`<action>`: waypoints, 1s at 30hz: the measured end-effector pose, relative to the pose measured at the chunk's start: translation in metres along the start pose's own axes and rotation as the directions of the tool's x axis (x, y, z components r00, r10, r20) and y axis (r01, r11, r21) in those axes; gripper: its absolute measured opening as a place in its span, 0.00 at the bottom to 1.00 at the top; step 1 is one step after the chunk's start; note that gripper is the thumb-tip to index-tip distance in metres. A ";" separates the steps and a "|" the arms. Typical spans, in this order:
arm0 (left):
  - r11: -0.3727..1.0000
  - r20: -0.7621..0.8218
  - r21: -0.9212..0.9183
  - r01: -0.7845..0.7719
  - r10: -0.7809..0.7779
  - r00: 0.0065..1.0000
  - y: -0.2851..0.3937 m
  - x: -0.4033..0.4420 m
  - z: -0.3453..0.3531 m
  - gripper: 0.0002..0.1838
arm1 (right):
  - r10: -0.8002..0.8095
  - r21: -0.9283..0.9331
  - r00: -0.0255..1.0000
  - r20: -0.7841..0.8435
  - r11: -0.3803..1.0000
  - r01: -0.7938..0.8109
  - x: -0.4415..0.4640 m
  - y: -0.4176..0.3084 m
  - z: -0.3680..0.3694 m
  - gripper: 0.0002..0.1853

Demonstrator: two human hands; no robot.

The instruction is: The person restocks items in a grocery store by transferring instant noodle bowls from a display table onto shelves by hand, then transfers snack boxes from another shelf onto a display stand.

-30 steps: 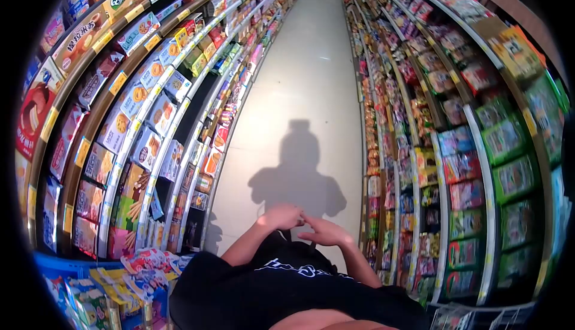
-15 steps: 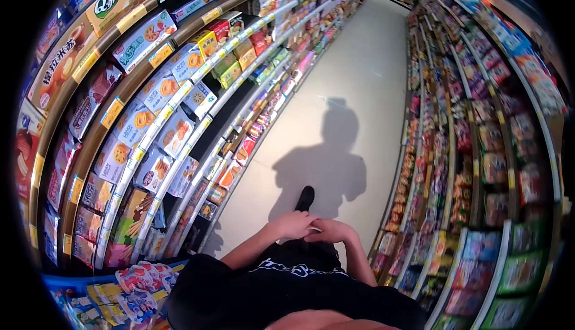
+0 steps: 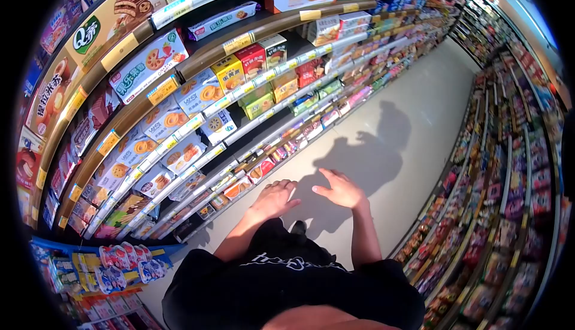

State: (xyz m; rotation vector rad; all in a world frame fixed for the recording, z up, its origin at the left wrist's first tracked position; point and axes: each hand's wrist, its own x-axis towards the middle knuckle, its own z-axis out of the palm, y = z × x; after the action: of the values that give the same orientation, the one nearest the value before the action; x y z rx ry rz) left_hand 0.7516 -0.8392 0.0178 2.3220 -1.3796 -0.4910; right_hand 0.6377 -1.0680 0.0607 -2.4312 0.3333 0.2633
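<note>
My left hand point(image 3: 275, 199) is stretched out in front of my body, its fingers extended and the palm side hidden. A small gap separates it from my right hand point(image 3: 339, 190), whose thumb and fingers are spread over the aisle floor. Neither hand touches or holds anything I can see. The lower shelves of packaged snacks lie just beyond my left hand, among them red-and-white packs point(image 3: 262, 170) and an orange pack point(image 3: 237, 188). Higher up stand pale blue cookie boxes point(image 3: 201, 92), a yellow box point(image 3: 228, 73) and a red box point(image 3: 252, 60).
Shelving with boxed biscuits point(image 3: 148, 69) curves along my left. Another packed shelf row point(image 3: 497, 210) runs along the right side. A blue-edged display point(image 3: 54, 245) with hanging packs stands at the lower left. The pale floor point(image 3: 428, 150) between the rows carries my shadow.
My hands were together at my waist; now they are apart and raised forward with fingers spread. My view has turned left toward the biscuit shelves.
</note>
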 end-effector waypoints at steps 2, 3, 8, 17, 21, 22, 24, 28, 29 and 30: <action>0.993 -0.032 -0.089 0.073 -0.076 0.997 -0.010 0.024 -0.009 0.34 | -0.113 0.079 0.993 0.032 0.991 0.110 0.036 0.005 -0.016 0.42; 0.985 -0.043 -0.134 0.110 -0.116 0.992 -0.017 0.037 -0.012 0.35 | -0.168 0.123 0.985 0.048 0.979 0.161 0.054 0.009 -0.021 0.41; 0.964 -0.329 -0.198 0.175 -0.234 0.915 -0.063 0.109 -0.032 0.34 | -0.310 0.106 0.919 0.242 0.950 0.293 0.154 0.031 -0.047 0.43; 0.974 -0.870 -0.034 0.226 -0.140 0.473 -0.092 0.272 -0.146 0.27 | -0.381 0.338 0.893 -0.241 0.829 0.445 0.335 0.018 -0.150 0.35; 0.936 -0.906 -0.031 0.350 -0.174 0.385 -0.089 0.298 -0.178 0.32 | -0.374 0.505 0.830 -0.413 0.664 0.551 0.402 0.004 -0.164 0.34; 0.922 -0.913 -0.038 0.386 -0.189 0.361 -0.090 0.302 -0.183 0.33 | -0.399 0.494 0.828 -0.394 0.667 0.557 0.416 0.003 -0.167 0.36; 0.882 -0.877 -0.102 0.461 -0.298 0.376 -0.090 0.305 -0.190 0.33 | -0.346 0.635 0.890 -0.298 0.623 0.455 0.434 -0.004 -0.171 0.39; 0.855 -0.946 -0.069 0.513 -0.220 0.240 -0.092 0.318 -0.171 0.31 | -0.559 0.598 0.817 -0.144 0.608 0.521 0.492 0.015 -0.163 0.39; 0.842 -0.949 -0.074 0.534 -0.224 0.222 -0.086 0.322 -0.170 0.31 | -0.556 0.644 0.828 -0.067 0.610 0.462 0.495 0.014 -0.163 0.41; 0.833 -0.952 -0.087 0.546 -0.231 0.202 -0.081 0.324 -0.167 0.30 | -0.523 0.663 0.852 0.002 0.638 0.391 0.489 0.006 -0.168 0.41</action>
State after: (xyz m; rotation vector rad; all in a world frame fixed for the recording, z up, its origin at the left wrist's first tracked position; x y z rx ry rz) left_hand 1.0403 -1.0652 0.0901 2.3794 -0.2010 0.9731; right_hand 1.1164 -1.2636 0.0519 -1.6941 -0.2706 0.1216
